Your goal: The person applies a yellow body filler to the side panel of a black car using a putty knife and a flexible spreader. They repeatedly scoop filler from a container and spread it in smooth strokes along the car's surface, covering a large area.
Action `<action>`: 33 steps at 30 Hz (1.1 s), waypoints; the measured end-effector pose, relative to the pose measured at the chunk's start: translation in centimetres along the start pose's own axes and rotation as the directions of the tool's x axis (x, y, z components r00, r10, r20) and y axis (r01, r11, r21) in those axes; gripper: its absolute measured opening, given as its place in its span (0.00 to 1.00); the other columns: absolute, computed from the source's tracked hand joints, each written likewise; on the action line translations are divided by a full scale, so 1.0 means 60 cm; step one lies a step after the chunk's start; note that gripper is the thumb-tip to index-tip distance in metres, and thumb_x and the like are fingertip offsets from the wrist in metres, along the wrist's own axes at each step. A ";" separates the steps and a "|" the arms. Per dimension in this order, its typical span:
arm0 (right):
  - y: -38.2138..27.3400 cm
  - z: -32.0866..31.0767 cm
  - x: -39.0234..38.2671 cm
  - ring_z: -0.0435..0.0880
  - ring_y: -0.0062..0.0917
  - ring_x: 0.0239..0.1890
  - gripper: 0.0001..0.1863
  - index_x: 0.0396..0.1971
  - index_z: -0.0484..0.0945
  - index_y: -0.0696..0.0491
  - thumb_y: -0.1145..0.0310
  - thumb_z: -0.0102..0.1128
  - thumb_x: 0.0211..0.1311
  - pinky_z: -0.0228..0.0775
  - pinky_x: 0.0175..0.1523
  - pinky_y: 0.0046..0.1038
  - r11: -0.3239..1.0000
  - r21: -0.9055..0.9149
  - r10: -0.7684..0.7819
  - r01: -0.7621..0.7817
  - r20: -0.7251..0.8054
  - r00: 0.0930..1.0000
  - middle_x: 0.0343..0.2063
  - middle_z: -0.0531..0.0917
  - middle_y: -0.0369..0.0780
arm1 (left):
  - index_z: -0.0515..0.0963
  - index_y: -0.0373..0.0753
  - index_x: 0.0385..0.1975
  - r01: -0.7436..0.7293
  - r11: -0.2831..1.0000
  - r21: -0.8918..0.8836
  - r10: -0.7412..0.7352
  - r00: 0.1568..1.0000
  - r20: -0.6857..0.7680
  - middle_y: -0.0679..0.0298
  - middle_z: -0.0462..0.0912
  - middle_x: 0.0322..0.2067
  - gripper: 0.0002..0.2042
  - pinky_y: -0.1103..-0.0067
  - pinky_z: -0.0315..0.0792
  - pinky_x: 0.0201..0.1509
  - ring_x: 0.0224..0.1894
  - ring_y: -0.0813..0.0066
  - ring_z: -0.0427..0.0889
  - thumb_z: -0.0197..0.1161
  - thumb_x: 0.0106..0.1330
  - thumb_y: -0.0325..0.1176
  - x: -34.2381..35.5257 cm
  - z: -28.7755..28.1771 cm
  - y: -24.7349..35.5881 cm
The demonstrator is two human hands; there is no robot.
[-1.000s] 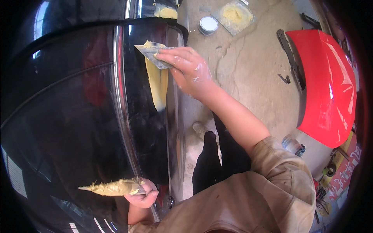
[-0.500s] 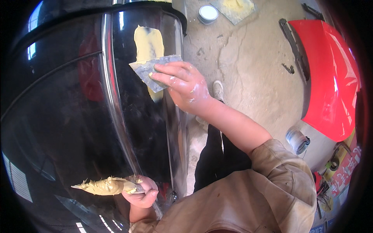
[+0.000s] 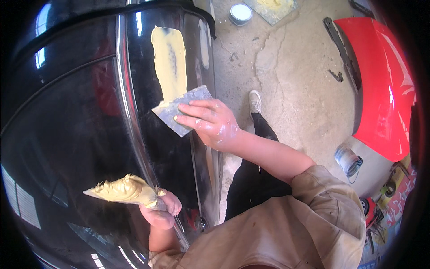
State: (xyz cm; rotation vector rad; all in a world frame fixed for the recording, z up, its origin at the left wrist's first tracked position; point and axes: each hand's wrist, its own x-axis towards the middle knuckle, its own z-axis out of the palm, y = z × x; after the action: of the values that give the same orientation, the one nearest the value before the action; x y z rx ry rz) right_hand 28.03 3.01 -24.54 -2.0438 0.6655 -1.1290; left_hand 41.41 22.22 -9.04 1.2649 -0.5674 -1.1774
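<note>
My right hand (image 3: 210, 121) grips a flat grey spreader (image 3: 181, 110), its fingers laid over the upper face. The spreader's far edge rests at the near end of a pale yellow strip of filler (image 3: 169, 62) on the black car panel (image 3: 165, 152). Dark patches show through the strip's middle, and white smears mark my knuckles. Lower left, my left hand (image 3: 162, 210) is closed round the handle end of a putty knife (image 3: 150, 201), whose blade is mostly hidden under a thick heap of yellow filler (image 3: 123, 188). It hangs over the glossy black car surface.
A chrome trim strip (image 3: 130, 107) runs along the car. On the concrete floor (image 3: 291, 103) stand an open tin (image 3: 241, 14) and a filler-smeared board (image 3: 273, 9). A red car panel (image 3: 380, 89), a black bracket (image 3: 342, 54) and a clear container (image 3: 347, 160) lie to the right.
My right hand has drawn the spreader toward me, uncovering a longer, smoother yellow strip. My left hand has risen slightly, and the filler heap has tilted more into view.
</note>
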 end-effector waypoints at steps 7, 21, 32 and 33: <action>-0.055 -0.087 -0.015 0.86 0.35 0.45 0.30 0.58 0.81 0.50 0.87 0.60 0.52 0.78 0.51 0.31 0.953 0.209 0.205 -0.218 0.080 0.975 0.46 0.87 0.39 | 0.69 0.22 0.54 0.105 0.994 -0.023 -0.104 0.994 0.040 0.56 0.71 0.17 0.34 0.77 0.66 0.15 0.13 0.72 0.68 0.52 0.76 0.57 -0.008 0.001 0.001; -0.143 -0.214 0.038 0.90 0.39 0.46 0.29 0.56 0.81 0.53 0.86 0.62 0.50 0.85 0.49 0.32 0.796 0.605 -0.140 -0.022 0.219 0.966 0.49 0.87 0.46 | 0.76 0.26 0.49 0.172 0.982 0.075 -0.187 0.935 0.301 0.59 0.78 0.28 0.22 0.81 0.62 0.21 0.18 0.80 0.68 0.53 0.79 0.45 -0.011 0.001 0.014; 0.083 -0.057 0.080 0.89 0.37 0.39 0.15 0.52 0.79 0.55 0.74 0.62 0.66 0.78 0.45 0.31 0.823 0.358 0.548 -0.441 -0.293 0.784 0.39 0.86 0.50 | 0.68 0.43 0.53 0.064 0.983 -0.174 -0.030 0.982 0.187 0.62 0.67 0.15 0.21 0.80 0.61 0.11 0.10 0.74 0.63 0.52 0.77 0.55 -0.007 -0.009 0.026; 0.103 -0.039 0.093 0.89 0.38 0.40 0.15 0.52 0.79 0.55 0.75 0.60 0.67 0.78 0.47 0.31 0.806 0.388 0.575 -0.447 -0.336 0.746 0.40 0.86 0.50 | 0.68 0.45 0.56 0.076 0.980 -0.185 -0.034 0.975 0.221 0.62 0.67 0.15 0.22 0.80 0.61 0.11 0.09 0.74 0.63 0.50 0.77 0.56 -0.001 -0.011 0.025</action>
State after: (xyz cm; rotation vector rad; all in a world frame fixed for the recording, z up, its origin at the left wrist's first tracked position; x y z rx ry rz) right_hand 28.13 -5.56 -25.60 -1.2327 1.1416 -1.2577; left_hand 42.49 22.40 -7.84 1.0002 -0.5654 -1.3931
